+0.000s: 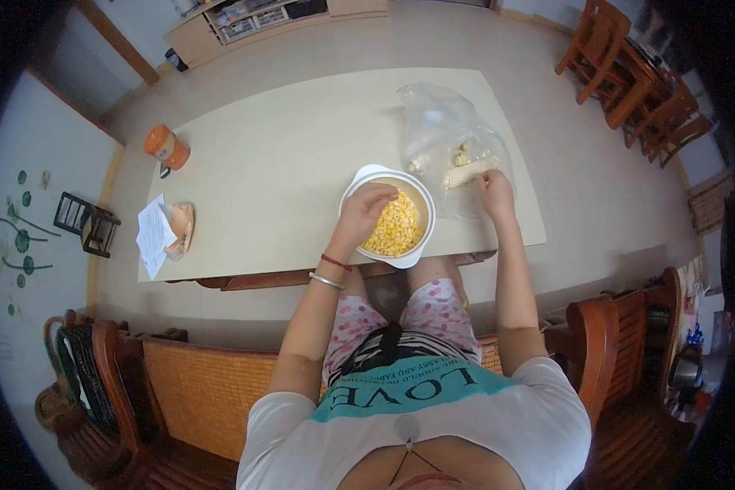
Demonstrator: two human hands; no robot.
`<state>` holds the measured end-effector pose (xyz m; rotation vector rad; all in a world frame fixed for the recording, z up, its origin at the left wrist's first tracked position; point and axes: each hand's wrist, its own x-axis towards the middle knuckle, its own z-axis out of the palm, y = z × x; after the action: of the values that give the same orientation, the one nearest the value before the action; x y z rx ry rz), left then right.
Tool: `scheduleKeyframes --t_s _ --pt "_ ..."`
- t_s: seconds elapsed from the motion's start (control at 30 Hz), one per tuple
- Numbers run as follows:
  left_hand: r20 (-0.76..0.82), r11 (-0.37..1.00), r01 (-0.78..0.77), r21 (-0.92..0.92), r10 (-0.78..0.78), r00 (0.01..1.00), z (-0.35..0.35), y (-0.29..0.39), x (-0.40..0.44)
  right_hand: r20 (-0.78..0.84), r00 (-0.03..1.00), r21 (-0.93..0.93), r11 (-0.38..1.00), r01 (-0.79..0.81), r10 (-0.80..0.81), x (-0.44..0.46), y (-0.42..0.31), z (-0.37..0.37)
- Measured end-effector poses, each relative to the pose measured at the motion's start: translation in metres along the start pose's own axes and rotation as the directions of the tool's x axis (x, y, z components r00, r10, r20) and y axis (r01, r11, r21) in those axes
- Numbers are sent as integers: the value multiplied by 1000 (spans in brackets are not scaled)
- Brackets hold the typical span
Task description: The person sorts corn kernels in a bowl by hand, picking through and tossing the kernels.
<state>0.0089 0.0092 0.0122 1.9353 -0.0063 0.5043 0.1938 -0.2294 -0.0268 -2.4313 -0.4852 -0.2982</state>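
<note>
A white bowl with side handles [369, 173] stands at the table's near edge, holding loose yellow corn kernels [396, 229]. My left hand [366, 214] rests over the bowl's left side, fingers stretched out above the kernels, with nothing visible in them. To the right, a clear plastic bag [441, 114] lies spread on the table with pale, stripped corn cobs on it. My right hand [496, 196] is closed at the right end of one corn cob [465, 173]; its fingertips are partly hidden. A shorter cob piece [419, 165] lies between that cob and the bowl.
An orange canister [168, 147] stands at the table's [286, 147] far left. Papers [155, 233] and a small packet [181, 229] lie by the left edge. Behind me is a wooden bench [192, 392]; wooden chairs [596, 49] stand at far right.
</note>
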Motion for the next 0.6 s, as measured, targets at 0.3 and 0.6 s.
scheduleKeyframes --t_s 0.3,0.6 --pt "-95 974 -23 224 45 994 1 -10 -3 -61 998 -16 1000 18 -19 -14 -8 1" --pt "316 778 -366 511 226 922 0 -18 -3 -96 990 -96 991 91 -100 -19 -8 2"
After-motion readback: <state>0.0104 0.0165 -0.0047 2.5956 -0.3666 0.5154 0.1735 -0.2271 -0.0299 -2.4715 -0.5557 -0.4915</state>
